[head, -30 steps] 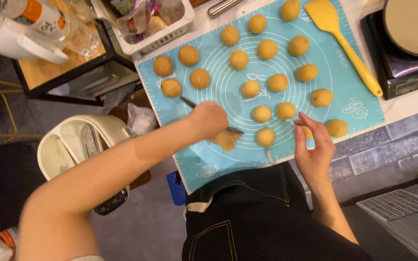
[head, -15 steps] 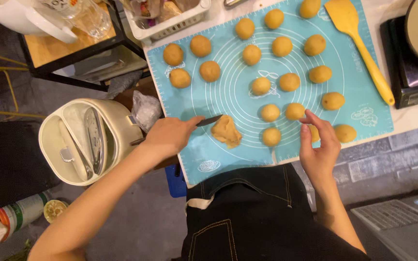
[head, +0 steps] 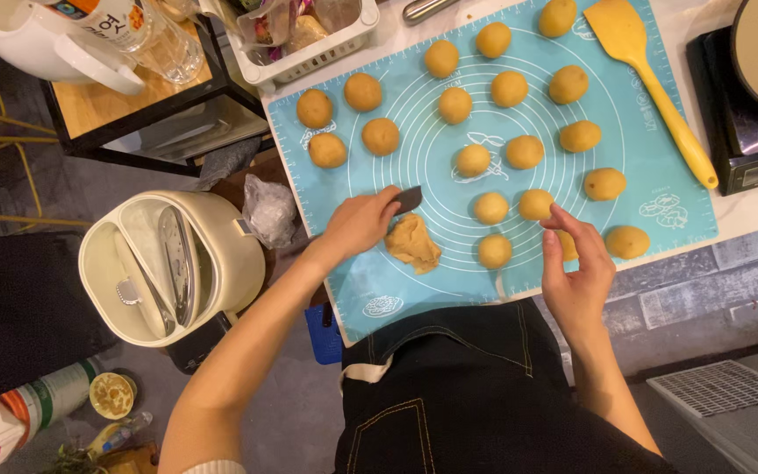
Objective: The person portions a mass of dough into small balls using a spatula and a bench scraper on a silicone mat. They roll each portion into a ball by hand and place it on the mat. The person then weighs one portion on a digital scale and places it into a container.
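On the bench (head: 747,219), seen from the head camera, a blue baking mat (head: 396,290) reaches right to the near edge, where the person's dark apron (head: 475,386) presses against it. Beyond the fingers of both hands, rows of round dough balls (head: 473,160) crowd the mat; the barest room lies in the near left corner, just below the left hand (head: 357,226). Off the mat's left edge the bench ends, and a cream bin (head: 168,263) stands lower down, close by the left forearm. Far to the right of the right hand (head: 576,272), a yellow spatula (head: 651,83) lies slantwise across the mat, its handle tip near a black scale (head: 747,149) at the bench's right end. A white basket (head: 309,44) sits past the mat's far left corner.

The left hand's fingers are curled closed around a dark scraper (head: 407,199), whose blade pokes out toward the balls. Just beside these fingers, on their right and slightly nearer the person, lies an uneven lump of dough (head: 412,243). The right hand's fingers are loosely spread and bent, tips resting at a dough ball (head: 537,204), with another partly hidden under them; whether they grip it I cannot tell.
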